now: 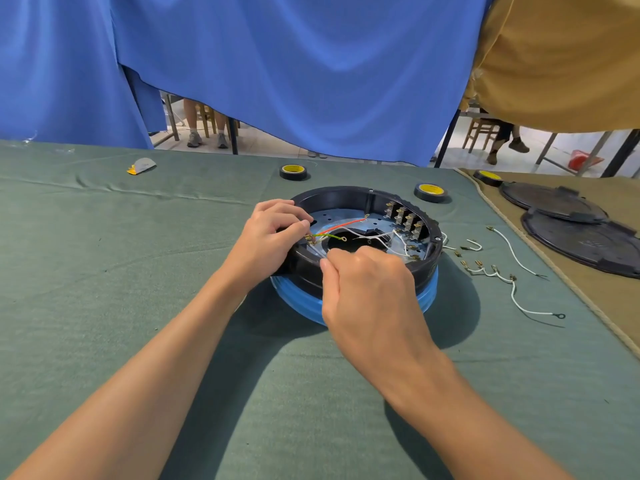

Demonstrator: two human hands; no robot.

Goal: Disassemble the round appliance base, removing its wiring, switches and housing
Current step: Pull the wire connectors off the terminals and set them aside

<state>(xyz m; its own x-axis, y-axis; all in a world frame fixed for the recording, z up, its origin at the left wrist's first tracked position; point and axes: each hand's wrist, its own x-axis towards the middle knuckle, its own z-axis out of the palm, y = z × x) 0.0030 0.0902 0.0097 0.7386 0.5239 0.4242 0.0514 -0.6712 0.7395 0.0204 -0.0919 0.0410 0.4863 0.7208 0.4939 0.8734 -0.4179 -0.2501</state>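
The round appliance base (349,199), black housing over a blue underside, lies open on the green cloth. Inside it run a red wire (341,224), a green-yellow wire (332,236) and white wires (377,234); a row of switches with brass terminals (403,218) sits at its right wall. My left hand (268,237) grips the left rim, thumb and fingers curled at the brass connectors there. My right hand (363,292) pinches white wires at the near rim. The near inside of the base is hidden by my right hand.
Loose white wires with brass terminals (512,282) lie right of the base. Two black tape rolls (293,172) (430,192) sit behind it, a third (487,177) on the tan cloth beside two black round covers (581,242). Blue and tan curtains hang behind the table.
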